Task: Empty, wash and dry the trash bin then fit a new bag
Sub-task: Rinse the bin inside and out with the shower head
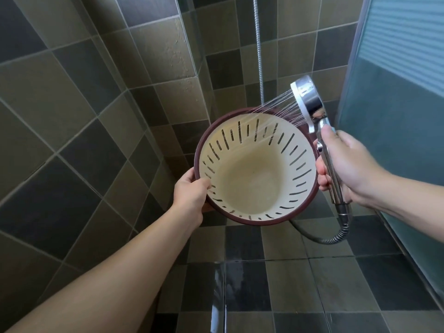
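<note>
Left hand (192,191) gripped the tilted trash bin (254,169) by its rim (mouth toward the spray) while the right hand (346,164) clasped the shower head (310,102).

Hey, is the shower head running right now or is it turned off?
On. Thin jets of water fan from the shower head, held by the right hand, into the upper rim of the trash bin.

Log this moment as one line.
step: wash | left hand: holds bin rim | right hand: holds shower head | water: spraying into bin
</note>
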